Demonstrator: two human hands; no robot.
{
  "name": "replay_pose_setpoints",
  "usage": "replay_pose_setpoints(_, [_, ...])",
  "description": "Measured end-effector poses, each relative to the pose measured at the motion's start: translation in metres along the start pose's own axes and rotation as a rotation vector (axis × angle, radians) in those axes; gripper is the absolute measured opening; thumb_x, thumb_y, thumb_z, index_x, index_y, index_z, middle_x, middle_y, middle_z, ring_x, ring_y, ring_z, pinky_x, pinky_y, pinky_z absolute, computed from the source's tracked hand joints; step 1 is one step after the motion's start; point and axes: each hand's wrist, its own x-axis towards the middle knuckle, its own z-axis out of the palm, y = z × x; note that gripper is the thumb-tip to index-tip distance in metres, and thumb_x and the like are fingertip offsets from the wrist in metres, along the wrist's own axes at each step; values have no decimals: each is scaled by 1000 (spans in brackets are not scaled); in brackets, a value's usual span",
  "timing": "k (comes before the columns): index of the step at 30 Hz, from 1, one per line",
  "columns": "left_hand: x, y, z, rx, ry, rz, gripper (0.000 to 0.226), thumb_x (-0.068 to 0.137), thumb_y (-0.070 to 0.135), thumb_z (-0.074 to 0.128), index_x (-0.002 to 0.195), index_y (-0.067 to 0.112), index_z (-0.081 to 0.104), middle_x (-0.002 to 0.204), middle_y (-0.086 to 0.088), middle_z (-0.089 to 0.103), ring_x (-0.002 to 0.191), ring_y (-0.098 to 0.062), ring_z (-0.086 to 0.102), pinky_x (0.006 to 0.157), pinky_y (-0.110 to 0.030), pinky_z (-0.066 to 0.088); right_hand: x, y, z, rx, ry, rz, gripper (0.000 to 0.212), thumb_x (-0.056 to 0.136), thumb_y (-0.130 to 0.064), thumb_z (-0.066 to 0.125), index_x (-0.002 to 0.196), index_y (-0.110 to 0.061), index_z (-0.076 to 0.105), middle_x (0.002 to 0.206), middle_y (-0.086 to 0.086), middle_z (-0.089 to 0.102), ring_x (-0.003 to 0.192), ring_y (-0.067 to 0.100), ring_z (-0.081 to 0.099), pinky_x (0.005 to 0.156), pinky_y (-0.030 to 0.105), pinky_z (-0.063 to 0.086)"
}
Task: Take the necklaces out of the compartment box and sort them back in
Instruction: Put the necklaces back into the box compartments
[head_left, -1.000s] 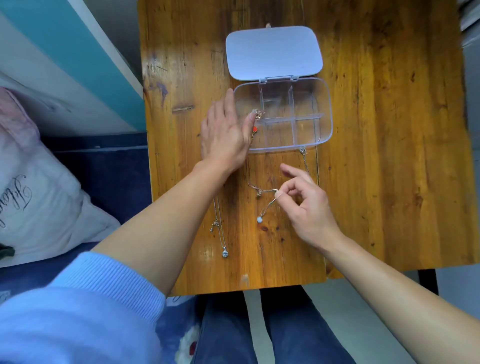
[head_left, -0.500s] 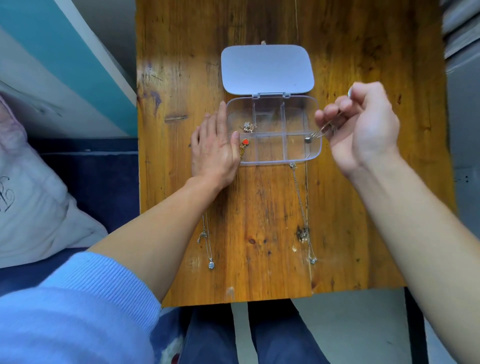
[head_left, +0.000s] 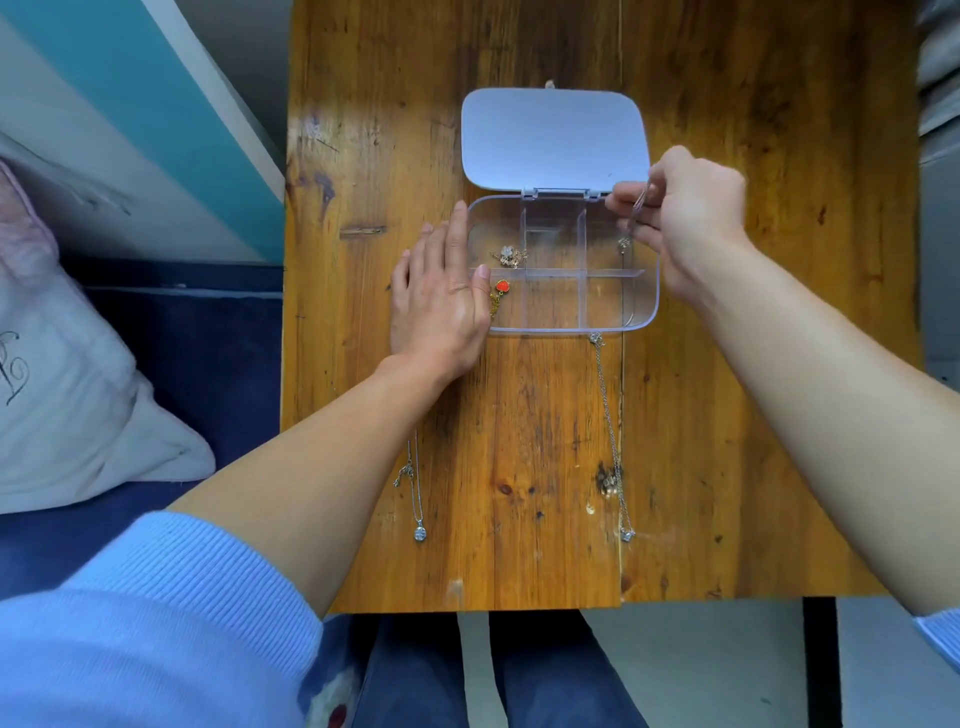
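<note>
A clear compartment box (head_left: 644, 312) lies open on the wooden table (head_left: 727, 415), its pale lid (head_left: 555, 137) folded back. My right hand (head_left: 685, 208) pinches a thin silver necklace (head_left: 636, 210) that dangles over the box's far right compartment. My left hand (head_left: 439, 301) rests flat against the box's left side, holding nothing. A gold necklace with a flower charm (head_left: 509, 255) lies in the far left compartment. A gold chain with a red pendant (head_left: 501, 287) sits in the near left one. Two silver necklaces (head_left: 613, 447) (head_left: 417, 499) lie on the table.
The table's near edge (head_left: 519, 608) is close to my lap. A white cushion (head_left: 67, 395) lies on dark blue fabric to the left. A teal and white wall panel (head_left: 156, 114) runs along the table's left side.
My right hand lifted a silver necklace from the table in front of the box and carried it up over the box's far right compartment. My left hand stayed by the box's left side.
</note>
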Motion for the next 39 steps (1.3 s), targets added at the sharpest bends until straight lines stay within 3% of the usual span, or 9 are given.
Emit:
replay_pose_setpoints(3, [0,0,-1,-3,6,0,59,101,34,26,154,20,4,155,-10,32,147,-25,19,119,-42,11,-1,7,-2,-213,4,-147,15,83,-15,48,71,-13,56,87,18,73,74,18,74,75,41,61])
replay_pose_setpoints(7, [0,1,0,-4,5,0,59,101,34,27,154,21,4,155,-10,31,147,-25,19,119,-42,11,-2,11,-11,-449,38,-290,19,78,-21,59,65,-8,64,80,15,71,82,25,70,73,50,57])
replay_pose_setpoints(10, [-1,0,0,-6,3,2,59,101,33,26,154,21,4,156,-10,31,147,-25,19,119,-42,11,-7,14,-18,-595,63,-401,17,79,-24,60,70,-13,68,77,5,70,77,17,64,62,28,49])
replay_pose_setpoints(12, [0,-1,0,-3,-1,5,59,101,34,26,154,21,4,156,-9,30,147,-25,18,119,-43,11,-12,16,-23,-657,62,-438,13,80,-26,62,77,-19,72,78,-2,69,78,12,62,64,24,46])
replay_pose_setpoints(16, [0,-1,-1,-8,-5,6,59,100,35,26,153,21,4,156,-9,30,147,-25,19,118,-44,12,-21,23,-37,-667,64,-422,15,77,-33,69,87,-23,76,82,-6,71,82,12,66,73,32,55])
replay_pose_setpoints(21, [0,0,-2,-17,-8,2,59,100,35,27,153,22,4,157,-9,29,147,-26,18,118,-44,12,-26,38,-47,-677,90,-394,12,75,-34,69,75,-22,72,78,-3,70,81,20,65,74,42,55])
replay_pose_setpoints(26, [0,1,-3,-18,-12,5,59,101,34,27,154,22,4,157,-9,29,147,-26,18,117,-43,11,-23,29,-41,-779,131,-518,13,75,-34,60,74,-23,66,78,-4,68,77,18,60,62,29,43])
replay_pose_setpoints(33, [0,2,-6,-20,-22,8,60,101,33,28,154,20,4,156,-10,29,147,-27,18,118,-44,13,-19,14,-35,-1006,158,-650,27,87,-33,55,101,-21,75,99,4,75,93,27,65,71,32,45])
replay_pose_setpoints(39, [0,1,-3,-29,-16,9,59,101,33,27,154,20,3,156,-10,29,147,-27,18,118,-45,13,-46,43,-58,-839,167,-499,15,78,-36,64,80,-22,71,73,-7,64,79,24,64,65,31,44])
